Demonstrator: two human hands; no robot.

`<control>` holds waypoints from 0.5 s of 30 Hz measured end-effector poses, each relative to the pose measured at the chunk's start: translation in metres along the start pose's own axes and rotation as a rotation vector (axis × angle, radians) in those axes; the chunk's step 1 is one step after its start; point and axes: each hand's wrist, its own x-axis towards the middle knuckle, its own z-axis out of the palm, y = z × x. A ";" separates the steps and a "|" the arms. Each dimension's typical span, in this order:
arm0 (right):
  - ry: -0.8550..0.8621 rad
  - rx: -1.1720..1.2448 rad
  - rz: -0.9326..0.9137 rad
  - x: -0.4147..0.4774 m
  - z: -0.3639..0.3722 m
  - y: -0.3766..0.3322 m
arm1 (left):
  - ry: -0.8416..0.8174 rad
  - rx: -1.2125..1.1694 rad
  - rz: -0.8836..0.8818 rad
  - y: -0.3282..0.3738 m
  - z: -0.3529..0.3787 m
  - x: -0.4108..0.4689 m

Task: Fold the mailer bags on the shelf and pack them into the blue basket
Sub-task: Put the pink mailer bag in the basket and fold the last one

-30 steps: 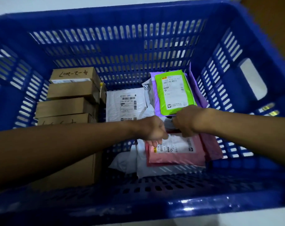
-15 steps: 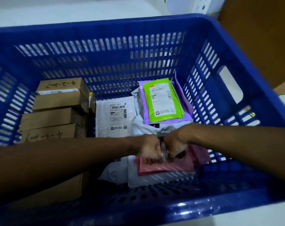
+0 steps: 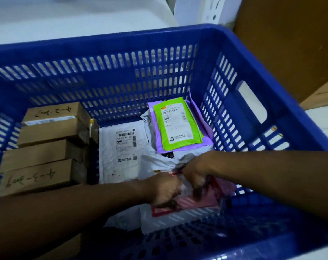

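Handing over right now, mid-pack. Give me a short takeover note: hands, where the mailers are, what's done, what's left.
Left hand: fingers curled on the pink mailer, low in the blue basket at front right.
Right hand: grips the same mailer, right beside the left.
Done: green mailer lies on the purple mailer at back right, white mailer in the middle, cardboard boxes along the left.
Left: probably finish the fold, lay the pink mailer flat, let go. The shelf is out of view, so what remains there cannot be told.
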 end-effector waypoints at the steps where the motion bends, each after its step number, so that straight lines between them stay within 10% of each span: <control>1: -0.018 0.006 -0.003 0.001 0.000 0.001 | -0.021 0.013 -0.004 0.002 0.000 0.000; 9: -0.057 -0.002 0.016 -0.022 -0.025 -0.005 | -0.067 -0.181 -0.078 0.001 -0.040 0.003; 15: 0.267 0.222 0.174 -0.128 -0.069 0.016 | 0.177 -0.483 -0.176 0.008 -0.114 0.017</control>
